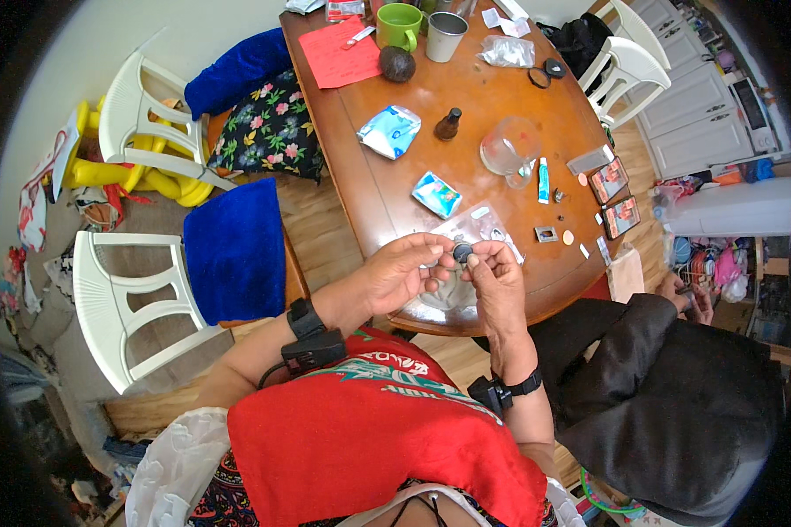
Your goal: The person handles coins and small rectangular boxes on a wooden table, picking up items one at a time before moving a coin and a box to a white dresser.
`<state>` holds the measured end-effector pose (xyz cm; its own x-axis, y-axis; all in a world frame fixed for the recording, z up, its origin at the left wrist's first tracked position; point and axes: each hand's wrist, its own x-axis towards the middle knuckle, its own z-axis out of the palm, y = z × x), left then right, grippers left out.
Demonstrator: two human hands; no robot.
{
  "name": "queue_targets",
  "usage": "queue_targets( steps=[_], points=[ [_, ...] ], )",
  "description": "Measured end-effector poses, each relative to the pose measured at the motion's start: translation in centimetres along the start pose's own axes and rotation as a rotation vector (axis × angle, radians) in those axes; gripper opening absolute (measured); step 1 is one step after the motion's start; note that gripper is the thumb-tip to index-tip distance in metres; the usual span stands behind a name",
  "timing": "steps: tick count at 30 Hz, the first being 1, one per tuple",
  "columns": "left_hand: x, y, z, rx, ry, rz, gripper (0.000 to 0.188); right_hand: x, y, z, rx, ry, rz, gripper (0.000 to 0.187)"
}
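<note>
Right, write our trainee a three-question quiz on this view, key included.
1. True or false: the green mug stands to the left of the tapered cup.
2. The small round piece pinched in the right hand looks: A) yellow; B) dark; C) red.
3. How many white chairs stand to the left of the wooden table?

Key: 1 true; 2 B; 3 two.

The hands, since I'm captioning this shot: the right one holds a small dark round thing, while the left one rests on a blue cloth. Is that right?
No: the head view shows the left hand raised beside the right hand at the table's near end, not on a blue cloth. The right hand does hold the small dark round thing.
</note>
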<state>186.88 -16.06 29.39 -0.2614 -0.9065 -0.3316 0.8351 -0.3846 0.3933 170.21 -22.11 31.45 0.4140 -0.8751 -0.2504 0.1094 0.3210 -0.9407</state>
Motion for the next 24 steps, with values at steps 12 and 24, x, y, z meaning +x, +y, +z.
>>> queue_targets(
  steps=[12, 24],
  points=[
    [0.8, 0.2, -0.9, 0.159, 0.105, -0.052, 0.018, 0.1, 1.0, 0.7, -0.004, 0.015, 0.066, 0.013],
    [0.2, 0.5, -1.3, 0.213, 0.136, -0.114, 0.020, -0.3, 0.2, 1.9, -0.747, -0.042, -0.322, 0.032]
  ],
)
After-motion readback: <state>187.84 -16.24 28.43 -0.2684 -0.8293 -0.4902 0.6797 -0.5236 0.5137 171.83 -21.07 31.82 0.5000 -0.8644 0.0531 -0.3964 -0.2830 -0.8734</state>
